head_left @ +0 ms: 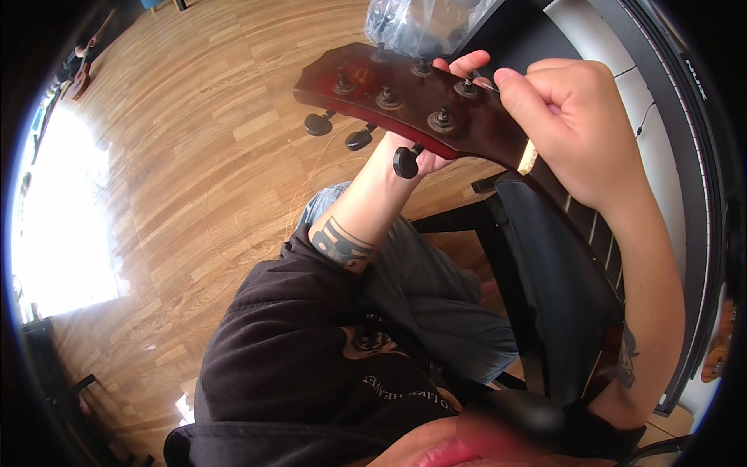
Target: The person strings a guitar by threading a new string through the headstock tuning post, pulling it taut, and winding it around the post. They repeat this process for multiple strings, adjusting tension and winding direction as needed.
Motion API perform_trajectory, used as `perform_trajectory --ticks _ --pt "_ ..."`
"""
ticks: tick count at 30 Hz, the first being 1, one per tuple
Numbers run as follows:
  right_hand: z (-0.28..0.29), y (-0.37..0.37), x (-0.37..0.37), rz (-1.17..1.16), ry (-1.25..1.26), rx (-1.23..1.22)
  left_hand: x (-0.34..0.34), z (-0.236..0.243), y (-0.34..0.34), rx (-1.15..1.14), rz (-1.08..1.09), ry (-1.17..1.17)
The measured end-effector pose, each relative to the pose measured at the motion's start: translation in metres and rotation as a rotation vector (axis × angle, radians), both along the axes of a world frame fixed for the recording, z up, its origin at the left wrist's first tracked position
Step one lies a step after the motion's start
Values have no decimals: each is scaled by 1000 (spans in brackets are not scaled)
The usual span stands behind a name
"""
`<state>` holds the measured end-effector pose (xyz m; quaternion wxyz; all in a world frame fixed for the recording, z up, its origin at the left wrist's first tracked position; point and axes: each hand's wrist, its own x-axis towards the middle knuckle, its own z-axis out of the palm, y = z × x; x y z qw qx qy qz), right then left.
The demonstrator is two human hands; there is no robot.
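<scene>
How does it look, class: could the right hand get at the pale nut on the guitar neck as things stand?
Probably yes: the right hand appears close beside the pale nut, and nothing covers the nut's visible part.

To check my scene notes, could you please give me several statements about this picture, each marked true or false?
1. The guitar headstock is dark reddish-brown. True.
2. The tuning keys in view are white. False: the tuning keys are black.
3. The left hand is partly hidden behind the headstock. True.
4. The right hand is spread flat. False: the right hand is curled, near the pale nut.
5. A clear plastic bag lies beyond the headstock. True.
</scene>
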<state>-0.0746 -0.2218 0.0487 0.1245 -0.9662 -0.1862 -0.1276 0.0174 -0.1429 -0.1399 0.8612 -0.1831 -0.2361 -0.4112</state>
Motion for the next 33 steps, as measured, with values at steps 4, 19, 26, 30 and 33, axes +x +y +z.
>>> perform_trajectory --ticks 4,19,26,30,33 --pt "1 3 2 27 -16 -23 28 -25 -1 -96 -181 -219" --pt "3 5 6 66 23 -65 -10 15 14 311 241 477" --pt "4 1 1 40 8 -63 16 5 3 -412 -212 -204" --pt "5 5 2 54 24 -48 9 1 -18 -477 -348 -48" --pt "4 3 2 62 16 -49 3 -2 -16 -376 -258 14"
